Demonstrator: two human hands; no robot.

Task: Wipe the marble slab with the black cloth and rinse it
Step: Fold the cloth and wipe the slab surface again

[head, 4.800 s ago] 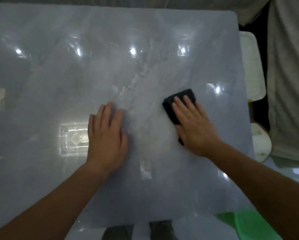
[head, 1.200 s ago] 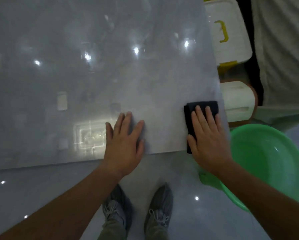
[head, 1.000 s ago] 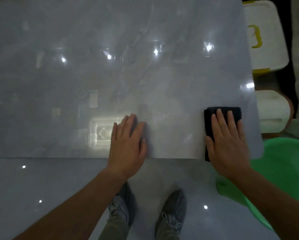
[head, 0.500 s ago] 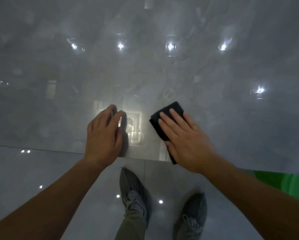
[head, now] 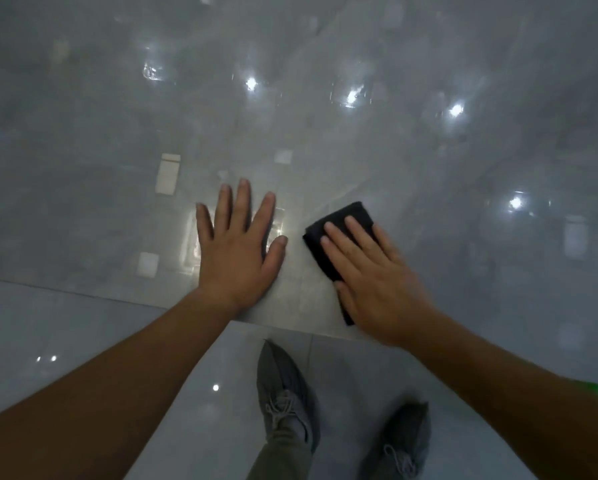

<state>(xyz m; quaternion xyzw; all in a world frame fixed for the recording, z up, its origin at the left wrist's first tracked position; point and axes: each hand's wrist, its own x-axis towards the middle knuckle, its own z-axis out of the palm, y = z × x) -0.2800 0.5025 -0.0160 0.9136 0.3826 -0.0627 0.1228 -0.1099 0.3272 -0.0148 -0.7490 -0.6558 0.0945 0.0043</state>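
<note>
Grey marble slab (head: 325, 133) fills the upper part of the head view, glossy with light spots. Just right of centre we see the right hand (head: 377, 282) pressing flat, fingers straight, on the folded black cloth (head: 339, 220) near the slab's lower edge. Beside it, the left hand (head: 236, 258) lies spread wide on bare marble. Below, two grey shoes (head: 283, 393) stand on the pale floor (head: 82, 323).

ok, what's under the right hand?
The folded black cloth, lying flat on the marble slab. The right hand presses it with straight fingers; only its far and left edges show. The rest, and the slab beneath, are covered.
</note>
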